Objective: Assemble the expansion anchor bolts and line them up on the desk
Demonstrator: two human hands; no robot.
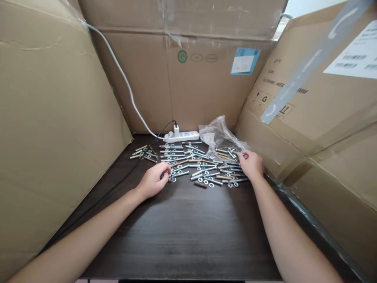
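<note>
Rows of metal bolts (203, 170) and flat washers (211, 185) lie spread over the dark tabletop (188, 232). At the left end of these rows rests my left hand (154, 179), its fingers curled inward; whatever they may hold is hidden. My right hand (251, 163) is at the far right of the hardware, thumb and fingers pinched on a small shiny metal piece (244, 155), too small to name. Just left of it is a loose cluster of metal parts (231, 153) beside a clear plastic bag (219, 135).
A white power strip (182, 136) with a plugged-in adapter (176, 130) sits at the back. Its white cable (126, 78) runs up left; a black cord (118, 182) crosses the table's left side. Cardboard boxes (141, 78) wall in the back and both sides.
</note>
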